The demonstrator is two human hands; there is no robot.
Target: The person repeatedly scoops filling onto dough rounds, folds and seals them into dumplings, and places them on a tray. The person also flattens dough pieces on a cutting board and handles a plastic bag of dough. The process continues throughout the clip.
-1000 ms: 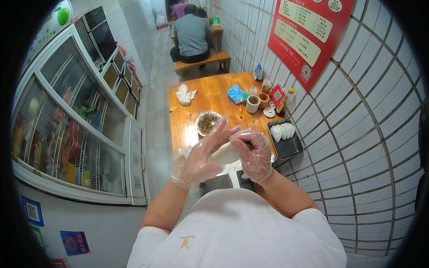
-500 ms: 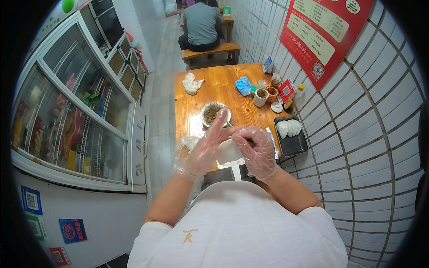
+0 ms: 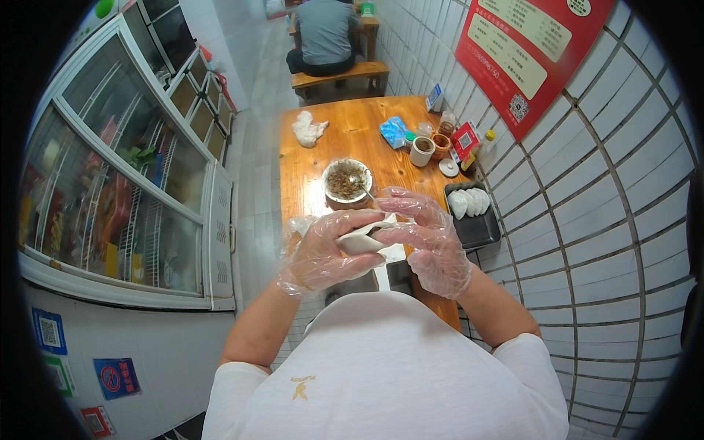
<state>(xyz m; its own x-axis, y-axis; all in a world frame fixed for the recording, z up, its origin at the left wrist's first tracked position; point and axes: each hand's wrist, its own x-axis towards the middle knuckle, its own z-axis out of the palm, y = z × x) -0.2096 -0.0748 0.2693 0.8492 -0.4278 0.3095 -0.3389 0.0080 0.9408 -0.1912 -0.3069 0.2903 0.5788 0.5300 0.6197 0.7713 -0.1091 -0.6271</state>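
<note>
My left hand [image 3: 330, 243], in a clear plastic glove, is closed around a folded white dumpling [image 3: 358, 243], its thumb along the near side. A dark gap shows at the dumpling's upper right edge. My right hand [image 3: 433, 242], gloved the same way, has its fingers apart, and one fingertip touches the dumpling by that gap. Just beyond my hands stands a white bowl [image 3: 347, 195] of brown minced filling, with a spoon [image 3: 361, 183] in it. To the right, a black tray [image 3: 477, 230] holds several white dumplings [image 3: 469, 202].
On the wooden table [image 3: 345, 132] lie a crumpled white cloth [image 3: 309, 129] and a blue packet [image 3: 394, 132]. Condiment jars [image 3: 422, 151] stand by the tiled wall. A glass-door fridge [image 3: 117, 183] is at the left. A person [image 3: 325, 37] sits on a bench beyond.
My left hand has turned from upright fingers to cupping the dumpling. The right hand has moved slightly right and its fingers have spread. The bowl's spoon is now visible.
</note>
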